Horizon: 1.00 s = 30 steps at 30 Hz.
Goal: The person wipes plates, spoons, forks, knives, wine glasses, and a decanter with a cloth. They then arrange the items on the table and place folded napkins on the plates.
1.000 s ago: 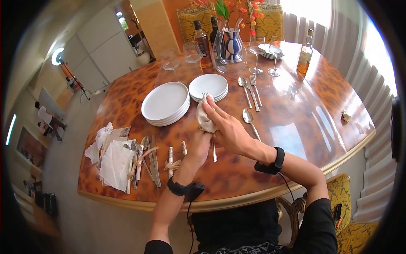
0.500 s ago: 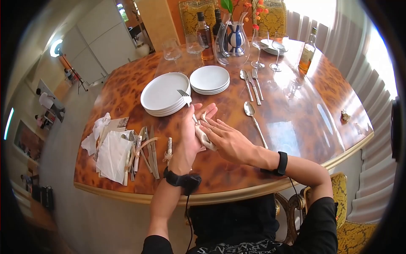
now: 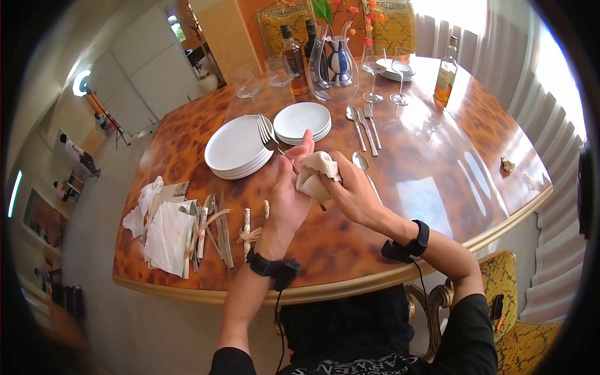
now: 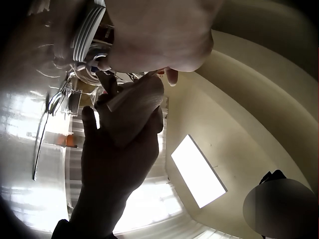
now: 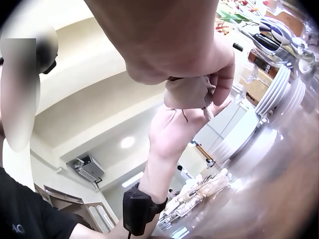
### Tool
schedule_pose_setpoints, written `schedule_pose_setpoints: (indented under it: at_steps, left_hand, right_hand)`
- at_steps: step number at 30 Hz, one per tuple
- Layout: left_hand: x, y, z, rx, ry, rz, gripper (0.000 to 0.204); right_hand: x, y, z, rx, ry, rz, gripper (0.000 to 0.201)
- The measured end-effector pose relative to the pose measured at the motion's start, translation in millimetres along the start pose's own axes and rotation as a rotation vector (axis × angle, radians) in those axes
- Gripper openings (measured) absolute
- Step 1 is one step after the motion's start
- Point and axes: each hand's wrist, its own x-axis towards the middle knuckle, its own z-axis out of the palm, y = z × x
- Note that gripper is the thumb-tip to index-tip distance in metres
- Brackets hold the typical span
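Observation:
In the head view my left hand [image 3: 291,194] holds a fork [image 3: 267,135] between thumb and fingers, its tines pointing up and away over the large plates. The fork's handle runs back across the palm, mostly hidden, with its end showing below a crumpled beige cloth [image 3: 317,173]. My right hand [image 3: 357,195] grips this cloth, bunched against the fork handle and the left palm. From the right wrist view, the cloth [image 5: 188,93] sits between both hands. The left wrist view shows the right hand [image 4: 117,159] dark against the window, fingers around the cloth.
Beyond the hands stand stacked large plates [image 3: 237,147] and smaller plates [image 3: 302,120]. A spoon [image 3: 361,164] and a row of cutlery [image 3: 364,128] lie right of them. Bundled cutlery and napkins [image 3: 170,231] lie at left. Glasses, bottles and a glass decanter [image 3: 331,84] stand at the back.
The right hand goes from lying flat over the cloth to gripping it in a bunch. The fork's tines first stood beside the small plates, then swung left over the large plates.

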Motion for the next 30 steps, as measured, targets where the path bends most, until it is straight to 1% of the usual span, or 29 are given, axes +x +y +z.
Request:
schedule_pose_setpoints:
  at_steps: [1,2,3,5,6,7,9,10,14,16,17,19,20,22,23,25,26,27,28,29,30]
  left_hand:
    - [-1,-4,5,0.007,-0.026,0.002,0.038]
    - [-4,-4,12,0.003,-0.001,-0.063,0.043]
    - [-5,-6,17,0.005,-0.011,-0.069,0.043]
    - [-5,-13,26,-0.008,0.057,-0.048,0.049]
    - [-4,-14,21,0.021,0.058,-0.049,0.053]
    - [-4,-14,24,0.023,0.053,-0.051,0.053]
    - [-7,-11,30,-0.068,0.084,-0.155,0.052]
    - [-8,-13,29,-0.057,0.079,-0.164,0.052]
    - [-10,-19,32,-0.032,0.051,-0.178,0.052]
    - [-8,-19,35,0.055,0.007,-0.223,0.053]
    - [-6,-18,34,0.057,0.005,-0.223,0.053]
    - [-3,-15,32,0.139,-0.111,-0.272,0.051]
    - [-1,-14,33,0.139,-0.112,-0.271,0.051]
    - [0,-10,37,0.376,-0.043,-0.298,0.053]
    - [0,-13,33,0.376,-0.044,-0.297,0.053]
    - [-1,-20,26,0.432,0.037,-0.18,0.047]
    - [-3,-21,27,0.432,0.034,-0.178,0.047]
    - [-7,-21,29,0.597,0.109,-0.084,0.046]
    - [-8,-22,31,0.68,0.143,-0.035,0.046]
    - [-9,-22,34,0.763,0.182,0.012,0.046]
    - [-8,-26,37,0.719,0.253,0.089,0.046]
  right_hand:
    - [1,-4,2,-0.057,0.055,-0.091,0.027]
    - [3,-14,0,-0.089,0.026,0.001,0.035]
    - [3,-14,1,-0.089,0.039,0.0,0.035]
    - [5,-8,7,-0.269,0.026,-0.145,0.039]
    - [6,-2,8,-0.233,0.035,-0.221,0.042]
    - [5,-2,5,-0.234,0.041,-0.223,0.042]
    - [1,-1,1,-0.182,-0.089,-0.191,0.039]
    - [0,2,2,-0.137,-0.073,-0.192,0.033]
    - [-8,-1,-5,-0.187,-0.056,-0.139,0.029]
    - [-8,-7,-9,-0.197,-0.037,-0.088,0.027]
    - [-7,-6,-10,-0.197,-0.036,-0.09,0.027]
    - [-2,-2,-13,-0.272,0.04,-0.168,0.024]
    - [1,0,-15,-0.253,0.048,-0.186,0.023]
    - [4,-4,-22,-0.26,0.02,-0.179,0.026]
    - [5,-6,-23,-0.267,-0.008,-0.17,0.028]
    - [5,-1,-20,-0.275,0.012,-0.18,0.027]
    - [6,7,-18,-0.346,0.013,-0.222,0.028]
    - [6,12,-17,-0.416,0.015,-0.263,0.028]
    - [6,11,-17,-0.416,0.018,-0.264,0.028]
    - [6,10,-16,-0.48,0.035,-0.285,0.028]
    - [6,10,-15,-0.544,0.051,-0.306,0.029]
